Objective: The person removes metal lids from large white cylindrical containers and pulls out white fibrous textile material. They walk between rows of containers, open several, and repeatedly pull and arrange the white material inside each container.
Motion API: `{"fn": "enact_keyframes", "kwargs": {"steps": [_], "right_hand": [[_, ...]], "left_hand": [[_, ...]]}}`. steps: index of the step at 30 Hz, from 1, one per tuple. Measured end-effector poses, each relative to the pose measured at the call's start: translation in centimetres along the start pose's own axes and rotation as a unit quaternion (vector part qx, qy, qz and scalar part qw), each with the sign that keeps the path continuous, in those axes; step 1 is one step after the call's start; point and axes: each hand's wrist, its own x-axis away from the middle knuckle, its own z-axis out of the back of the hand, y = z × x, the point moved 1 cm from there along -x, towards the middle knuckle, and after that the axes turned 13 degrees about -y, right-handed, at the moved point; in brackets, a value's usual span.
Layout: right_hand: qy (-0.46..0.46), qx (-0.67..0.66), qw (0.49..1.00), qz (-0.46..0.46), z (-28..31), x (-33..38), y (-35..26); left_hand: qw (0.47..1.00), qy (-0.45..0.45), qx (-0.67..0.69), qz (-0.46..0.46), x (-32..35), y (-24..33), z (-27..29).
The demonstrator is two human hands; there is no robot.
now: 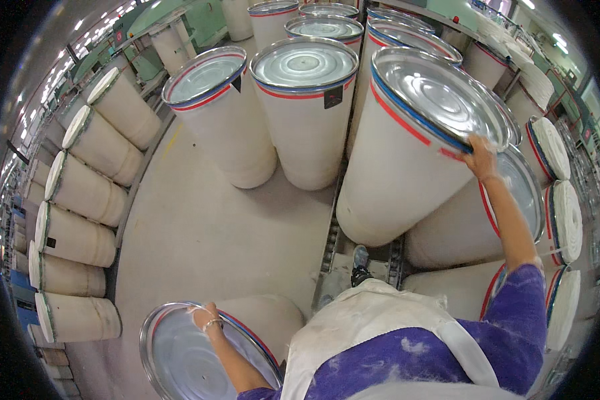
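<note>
My right hand (480, 159) grips the metal rim of a tall white sliver can (407, 167) with red and blue bands. That can stands in front of my feet, its shiny round top plate facing up. At the lower left, my left hand (209, 316) is closed over the rim of another sliver can (260, 317), beside my left hip. A bare top plate shows inside it. Two more banded cans, a left one (227, 127) and a middle one (305, 127), stand together ahead of me.
Further cans (323, 28) crowd behind these. On the right, cans filled with coiled white sliver (567, 220) line up along a machine. A row of pale cans (87, 247) runs down the left. A metal floor track (330, 247) passes by my foot.
</note>
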Motion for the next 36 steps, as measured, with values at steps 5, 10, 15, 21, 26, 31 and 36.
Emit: {"fn": "enact_keyframes", "kwargs": {"steps": [5, 10, 15, 21, 26, 31, 36], "right_hand": [[0.002, 0.040, 0.999, -0.029, -3.2, -7.4, 2.1], [-0.013, 0.044, 0.996, -0.073, -4.9, -12.7, 1.8], [-0.025, 0.069, 0.991, -0.111, -6.3, -18.4, 1.2], [-0.036, 0.048, 0.992, -0.112, -8.1, -19.5, 1.5], [-0.015, 0.197, 0.980, -0.033, -8.8, -16.7, -4.0], [-0.248, -0.002, 0.950, 0.191, -14.5, -13.1, -21.1], [-0.388, -0.177, 0.795, 0.432, -14.8, -9.0, -39.2]], "left_hand": [[0.999, -0.018, -0.034, -0.030, 0.8, 1.8, -2.1], [0.995, -0.030, -0.050, -0.078, 4.4, 0.7, -3.9], [0.981, -0.107, -0.102, -0.124, 10.1, -0.3, -3.9], [0.964, -0.190, -0.157, -0.096, 17.2, 1.5, -4.8], [0.969, -0.145, -0.181, -0.091, 21.4, 3.1, -7.2], [0.975, -0.075, -0.111, -0.177, 22.0, 3.7, -8.5], [0.968, -0.120, -0.053, -0.214, 22.3, 2.7, -8.0]]}}
